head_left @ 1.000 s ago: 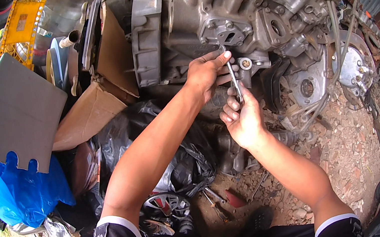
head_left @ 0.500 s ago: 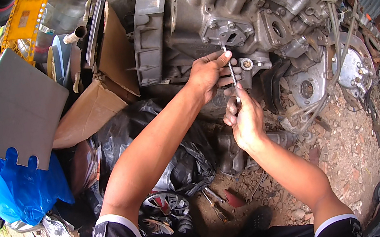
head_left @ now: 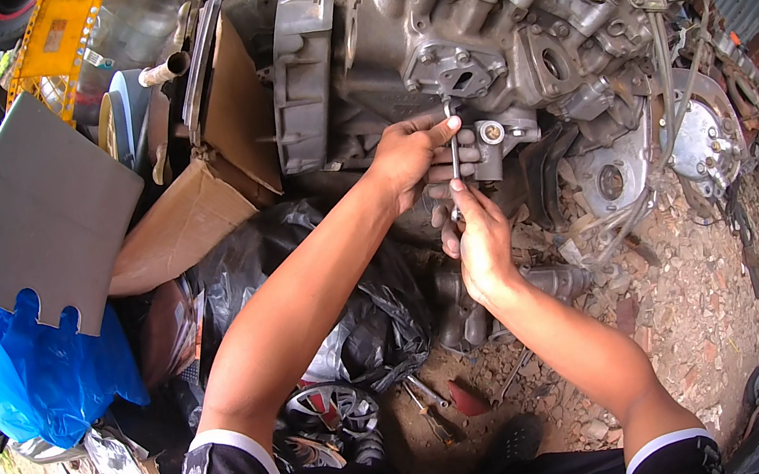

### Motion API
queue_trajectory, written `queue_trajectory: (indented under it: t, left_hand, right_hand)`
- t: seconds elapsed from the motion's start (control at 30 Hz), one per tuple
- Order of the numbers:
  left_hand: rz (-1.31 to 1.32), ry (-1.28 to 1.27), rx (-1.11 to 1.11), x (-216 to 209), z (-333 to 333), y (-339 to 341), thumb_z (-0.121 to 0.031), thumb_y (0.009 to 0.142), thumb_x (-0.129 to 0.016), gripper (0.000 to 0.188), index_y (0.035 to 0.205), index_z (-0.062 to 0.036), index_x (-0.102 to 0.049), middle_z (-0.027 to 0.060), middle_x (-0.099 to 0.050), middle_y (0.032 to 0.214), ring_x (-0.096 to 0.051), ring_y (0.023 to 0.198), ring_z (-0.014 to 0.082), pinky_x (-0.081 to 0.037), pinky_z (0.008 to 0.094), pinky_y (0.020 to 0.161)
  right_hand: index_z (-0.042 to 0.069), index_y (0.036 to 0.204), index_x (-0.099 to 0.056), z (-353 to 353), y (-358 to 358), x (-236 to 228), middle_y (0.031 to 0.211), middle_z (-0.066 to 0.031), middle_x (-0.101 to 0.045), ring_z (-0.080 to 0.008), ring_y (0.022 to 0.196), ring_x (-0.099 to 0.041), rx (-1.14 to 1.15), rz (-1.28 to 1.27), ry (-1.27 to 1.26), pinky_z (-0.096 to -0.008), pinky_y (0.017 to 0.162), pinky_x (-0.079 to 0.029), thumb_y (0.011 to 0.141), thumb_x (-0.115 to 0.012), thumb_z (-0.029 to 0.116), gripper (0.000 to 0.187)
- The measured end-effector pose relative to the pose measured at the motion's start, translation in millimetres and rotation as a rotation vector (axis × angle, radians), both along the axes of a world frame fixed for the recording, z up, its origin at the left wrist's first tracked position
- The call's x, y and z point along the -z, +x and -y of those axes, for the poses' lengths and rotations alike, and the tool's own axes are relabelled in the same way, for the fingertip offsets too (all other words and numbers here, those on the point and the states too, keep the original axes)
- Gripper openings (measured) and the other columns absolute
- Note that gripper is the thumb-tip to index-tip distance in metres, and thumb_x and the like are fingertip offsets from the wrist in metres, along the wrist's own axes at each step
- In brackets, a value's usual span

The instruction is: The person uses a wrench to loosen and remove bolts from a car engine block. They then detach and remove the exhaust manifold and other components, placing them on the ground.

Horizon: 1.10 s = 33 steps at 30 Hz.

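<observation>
Wrench (head_left: 455,161) partly hidden, engine (head_left: 485,15) cropped (top)

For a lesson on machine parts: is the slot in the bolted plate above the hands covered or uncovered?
The slot is uncovered: its dark hollow shows in the bolted plate, and the left hand is below it.

Ground (head_left: 692,309) was brown earth, strewn with stone chips (head_left: 598,427). Near its darker patch lay a red piece (head_left: 469,398) and, just beside, a slim metal tool (head_left: 515,377).
</observation>
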<state>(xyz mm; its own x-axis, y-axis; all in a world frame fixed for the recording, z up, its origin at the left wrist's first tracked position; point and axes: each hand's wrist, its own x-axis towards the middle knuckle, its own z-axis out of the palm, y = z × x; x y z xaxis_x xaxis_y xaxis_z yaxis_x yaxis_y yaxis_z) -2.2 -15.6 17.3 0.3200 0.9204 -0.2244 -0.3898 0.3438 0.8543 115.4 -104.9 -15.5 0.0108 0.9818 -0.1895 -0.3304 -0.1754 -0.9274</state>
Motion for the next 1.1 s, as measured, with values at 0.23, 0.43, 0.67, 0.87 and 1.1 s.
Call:
queue_trajectory:
  t: [0.23, 0.43, 0.67, 0.87, 1.1]
  left_hand:
    - [-0.023, 0.154, -0.05, 1.5, 37.1, -44.3, -0.014, 0.094, -0.072, 0.033, 0.12, 0.0025, -0.061, 0.0141, -0.071, 0.112, -0.071, 0.103, 0.0248, -0.058, 0.0394, 0.095]
    - [-0.426, 0.236, -0.124, 12.3, 53.6, -74.3, -0.015, 0.088, -0.08, 0.032, 0.111, 0.0044, -0.07, 0.0125, -0.075, 0.098, -0.074, 0.087, 0.0218, -0.06, 0.0302, 0.079]
    - [-1.356, 0.578, -0.136, -20.1, 29.7, -78.9, -0.016, 0.083, -0.081, 0.026, 0.107, -0.0069, -0.077, 0.0097, -0.079, 0.091, -0.075, 0.081, 0.0133, -0.056, 0.0291, 0.075]
    - [-1.517, 0.626, -0.238, -40.8, 27.9, -41.9, -0.021, 0.082, -0.081, 0.03, 0.107, -0.0054, -0.076, 0.0153, -0.077, 0.096, -0.076, 0.091, 0.0261, -0.057, 0.0355, 0.082]
    - [-1.625, 0.555, -0.215, -23.1, 41.8, -45.3, -0.021, 0.084, -0.079, 0.03, 0.107, -0.004, -0.076, 0.0204, -0.074, 0.1, -0.073, 0.095, 0.0356, -0.057, 0.0414, 0.085]
  right_hand:
    - [0.006, 0.115, -0.061, 9.3, 12.7, 14.4, 0.087, -0.0014, -0.061, -0.0061, 0.066, -0.053, 0.241, -0.265, 0.238, -0.0206, 0.057, -0.042, 0.101, -0.067, 0.02, 0.021]
    - [0.006, 0.119, -0.068, -28.7, 3.9, -18.9, 0.094, 0.0024, -0.065, -0.0049, 0.075, -0.056, 0.341, -0.461, 0.09, -0.0234, 0.073, -0.048, 0.101, -0.068, 0.022, 0.025]
    - [-0.002, 0.121, -0.07, -74.1, -48.7, -13.5, 0.099, -0.0055, -0.074, -0.0091, 0.078, -0.064, 0.677, -0.444, 0.107, -0.0241, 0.064, -0.05, 0.098, -0.071, 0.023, 0.034]
    - [-0.006, 0.121, -0.069, -112.7, -49.8, -2.6, 0.101, -0.0169, -0.076, -0.017, 0.087, -0.07, 0.77, -0.126, 0.164, -0.0332, 0.076, -0.054, 0.1, -0.068, 0.025, 0.038]
    - [-0.003, 0.119, -0.072, -97.7, -64.3, 5.6, 0.097, -0.0154, -0.077, -0.0145, 0.083, -0.07, 0.684, -0.14, 0.238, -0.0305, 0.074, -0.055, 0.094, -0.075, 0.017, 0.031]
